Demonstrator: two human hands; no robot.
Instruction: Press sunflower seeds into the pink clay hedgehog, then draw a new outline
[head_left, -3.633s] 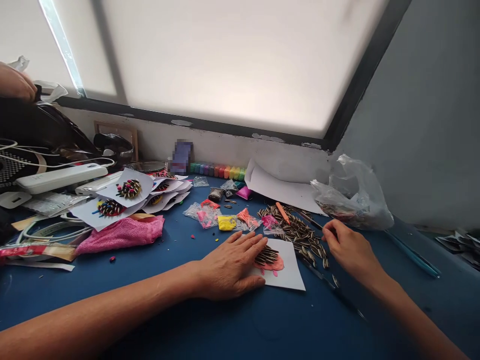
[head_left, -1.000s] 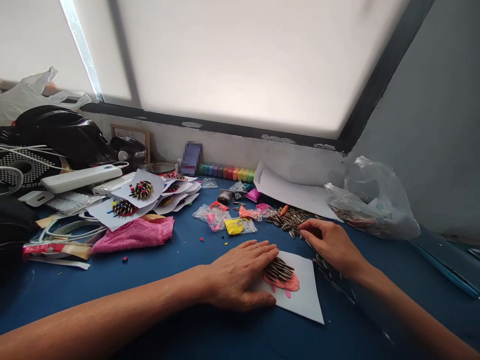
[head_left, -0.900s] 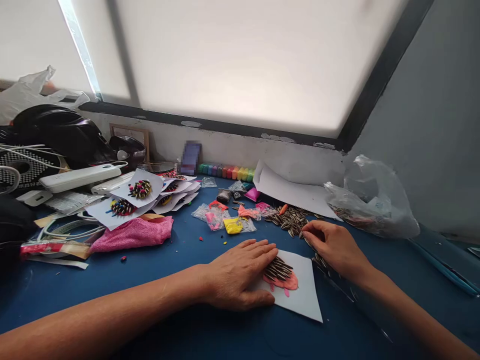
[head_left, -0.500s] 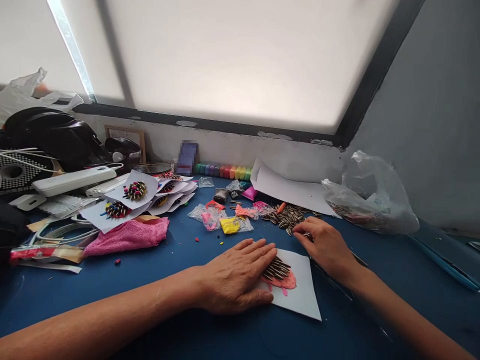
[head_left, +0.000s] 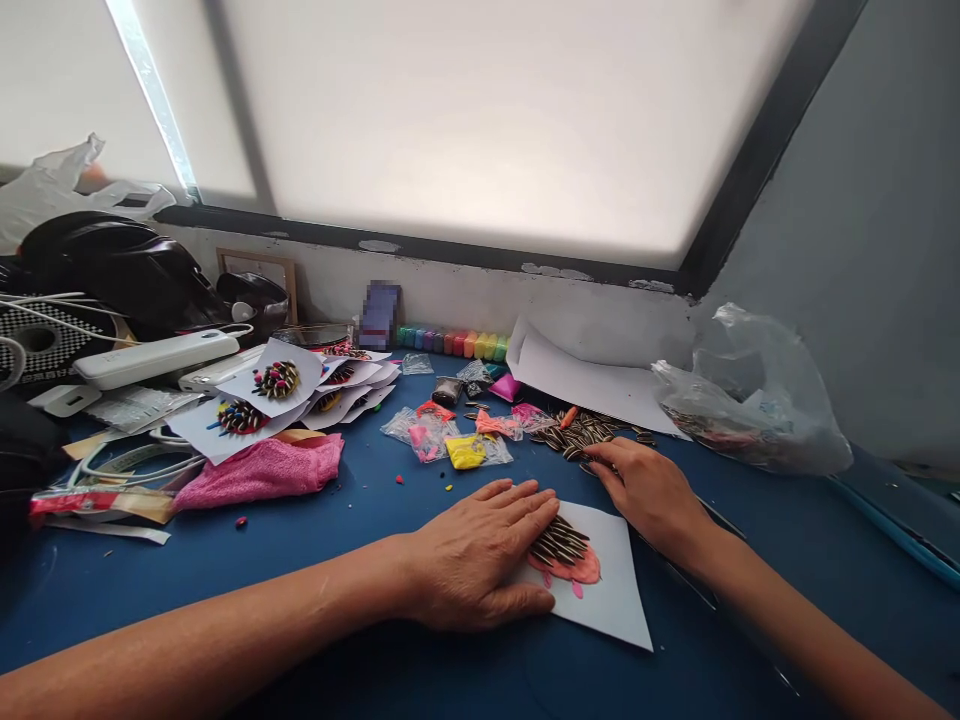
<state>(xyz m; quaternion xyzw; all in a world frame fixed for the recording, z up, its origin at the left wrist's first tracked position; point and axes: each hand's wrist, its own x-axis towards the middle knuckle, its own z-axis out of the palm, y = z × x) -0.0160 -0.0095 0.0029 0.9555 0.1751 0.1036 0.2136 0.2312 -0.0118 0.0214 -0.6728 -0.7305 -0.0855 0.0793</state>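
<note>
My left hand [head_left: 491, 555] lies flat with fingers stretched out, pressing on a white paper card [head_left: 619, 600] and covering its left part. On the card is a salmon-pink clay shape [head_left: 589, 567] with small pink clay pieces below it. Rows of striped sunflower seeds [head_left: 559, 542] stick into the clay like spines; my left fingers hide some of them. My right hand [head_left: 649, 490] is at the near right edge of a pile of sunflower seeds [head_left: 581, 432], thumb and forefinger pinched together on a seed that is mostly hidden.
Small bags of coloured clay, one yellow [head_left: 466, 452], lie behind my hands. White cards with seed-and-clay figures [head_left: 277, 380] are stacked at left, beside a pink cloth [head_left: 262, 472]. A clear plastic bag [head_left: 757, 420] stands at right, near white paper sheets [head_left: 585, 380].
The view has shifted slightly, so everything sits a little further right. My right fingertips remain at the seed pile; my left hand stays on the card.
</note>
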